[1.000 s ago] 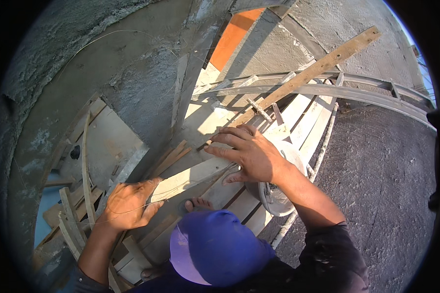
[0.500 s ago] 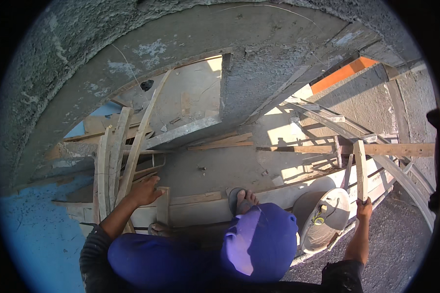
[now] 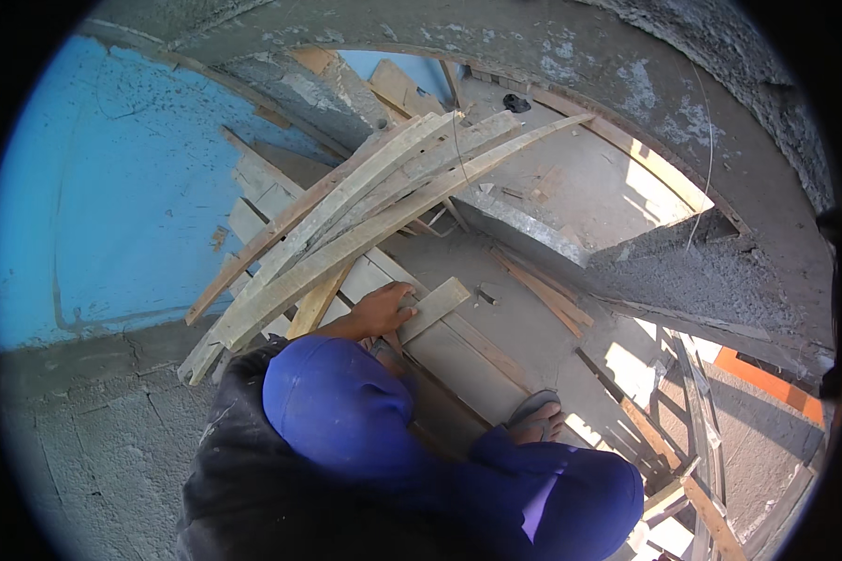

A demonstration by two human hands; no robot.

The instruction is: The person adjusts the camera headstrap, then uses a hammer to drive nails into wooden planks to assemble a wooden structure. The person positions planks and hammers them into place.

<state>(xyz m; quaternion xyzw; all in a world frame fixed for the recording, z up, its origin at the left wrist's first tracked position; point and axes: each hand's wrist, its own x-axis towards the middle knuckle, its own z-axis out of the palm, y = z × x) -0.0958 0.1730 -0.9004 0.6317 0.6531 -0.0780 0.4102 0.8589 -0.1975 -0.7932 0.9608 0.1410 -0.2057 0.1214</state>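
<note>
In the head view, the left hand (image 3: 381, 311) reaches out past the person's bent knee to the near end of a short pale board (image 3: 438, 310). Its fingers are curved and its thumb lies close by the board's edge; whether they are closed on the wood cannot be told. The board slants up and to the right from the hand, over the plank platform (image 3: 472, 369), and it is unclear whether it lies flat or stands tilted. The right hand is out of view, so its state cannot be told.

Just beyond the left forearm, a bundle of long boards (image 3: 346, 220) runs from lower left to upper right, its pieces overlapping and fanning apart at the ends. Left of the bundle spreads a blue surface (image 3: 131, 187) marked with dark specks. To the right of the short board, thin wooden strips (image 3: 543, 290) lie together on the grey floor (image 3: 477, 266), near a concrete ledge (image 3: 524, 224).

A sandalled foot (image 3: 538, 419) rests at the platform's edge, beside a knee in blue-purple cloth (image 3: 561, 500). At lower right, a ladder-like frame (image 3: 704, 411) crosses sunlit patches, with an orange strip (image 3: 772, 385) farther right.
</note>
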